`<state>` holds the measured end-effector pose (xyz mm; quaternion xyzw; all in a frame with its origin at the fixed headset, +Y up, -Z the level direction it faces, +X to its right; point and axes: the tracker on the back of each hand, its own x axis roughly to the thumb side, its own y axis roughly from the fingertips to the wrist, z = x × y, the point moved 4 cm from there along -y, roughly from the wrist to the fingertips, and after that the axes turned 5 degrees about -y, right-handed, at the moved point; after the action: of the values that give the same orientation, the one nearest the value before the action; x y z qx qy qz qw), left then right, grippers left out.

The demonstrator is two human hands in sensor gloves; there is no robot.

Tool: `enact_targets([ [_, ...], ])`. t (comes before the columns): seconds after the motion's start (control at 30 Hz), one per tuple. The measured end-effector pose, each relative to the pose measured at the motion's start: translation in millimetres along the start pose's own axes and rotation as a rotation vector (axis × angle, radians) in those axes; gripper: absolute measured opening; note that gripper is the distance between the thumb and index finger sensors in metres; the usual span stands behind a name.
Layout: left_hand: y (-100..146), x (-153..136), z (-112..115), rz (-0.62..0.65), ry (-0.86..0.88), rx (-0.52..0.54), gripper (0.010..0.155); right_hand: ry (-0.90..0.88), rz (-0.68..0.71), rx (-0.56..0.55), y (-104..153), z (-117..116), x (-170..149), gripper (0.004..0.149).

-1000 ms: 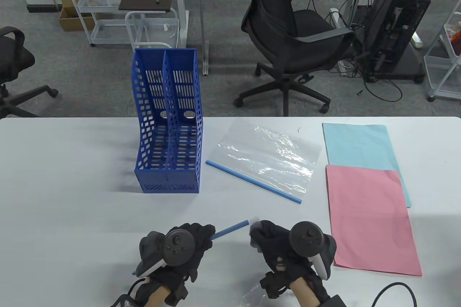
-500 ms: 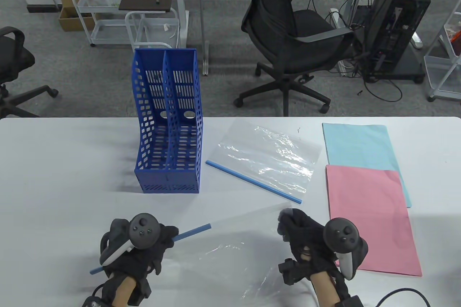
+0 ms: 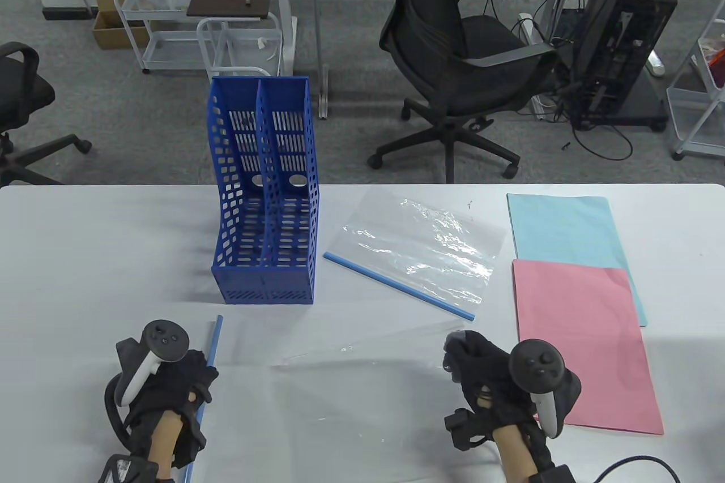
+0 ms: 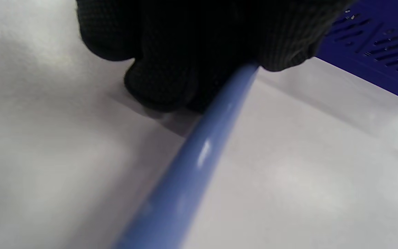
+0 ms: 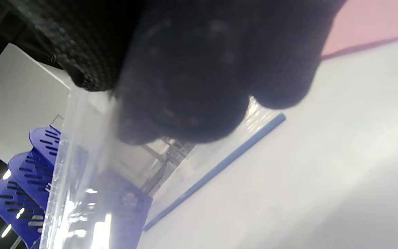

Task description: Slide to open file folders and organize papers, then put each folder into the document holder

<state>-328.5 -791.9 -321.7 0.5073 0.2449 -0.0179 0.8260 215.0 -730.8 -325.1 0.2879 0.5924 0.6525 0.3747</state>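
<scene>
My left hand [image 3: 170, 387] grips a blue slide bar [image 3: 213, 342] that is free of its folder and runs up the table at the near left; the left wrist view shows the slide bar [image 4: 199, 155] coming out from under my curled fingers [image 4: 164, 79]. My right hand [image 3: 481, 370] pinches the right corner of a clear folder [image 3: 362, 387] lying flat at the near centre; in the right wrist view the clear folder [image 5: 81, 166] hangs from my fingers [image 5: 185, 86]. A second clear folder [image 3: 419, 251] with its own blue bar [image 3: 396, 286] lies in the middle. The blue document holder [image 3: 263, 194] stands at the back left.
A light blue sheet [image 3: 572, 234] and a pink sheet [image 3: 583, 341] lie on the white table [image 3: 85, 256] at the right, the pink one over the blue one's near edge. A black cable [image 3: 628, 466] crosses the near right corner. Office chairs and carts stand beyond the table.
My left hand has pulled the slide bar off the near folder and carried it left, turning it almost upright in the view. My right hand moved right with the folder's corner.
</scene>
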Motion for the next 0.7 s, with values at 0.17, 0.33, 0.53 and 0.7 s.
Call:
enact_targets([
  [0.17,-5,-2,-2,-0.072,-0.092,0.068,0.049,0.033,0.004,0.031,-2,-9,2,0.041],
  [0.33,-5,-4,-5,-0.116,-0.139,0.131,0.049,0.055,0.011,0.048,-3,-14,4,0.041],
  [0.53,16,10,-16,-0.091,-0.185,0.243,0.059,0.058,0.014,0.061,-4,-17,6,0.041],
  [0.7,67,85,-13,0.467,-0.057,0.211,0.077,-0.001,0.086,0.117,0,-18,16,0.040],
])
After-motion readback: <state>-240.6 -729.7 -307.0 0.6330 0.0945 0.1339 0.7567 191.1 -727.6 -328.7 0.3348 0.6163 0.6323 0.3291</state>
